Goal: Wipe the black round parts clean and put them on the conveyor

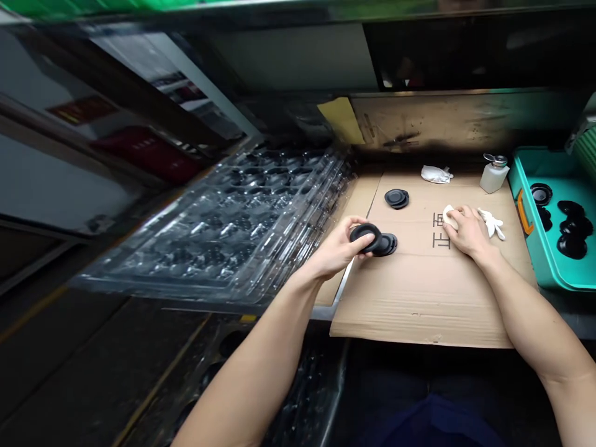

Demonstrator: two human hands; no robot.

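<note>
My left hand [342, 247] is closed around a round black rubber part [365, 236], held just above a second black part [387, 244] lying on the cardboard sheet [419, 292]. My right hand [468, 231] rests on the cardboard with its fingers closed on a white cloth [449, 214], which trails out to the right [492, 222]. A short stack of black round parts [397, 198] sits farther back on the cardboard.
A stack of clear plastic blister trays [223, 236] slopes at the left. A teal bin [549, 261] with black parts stands at the right. A white pump bottle [493, 174] and a crumpled white cloth [436, 174] are at the back.
</note>
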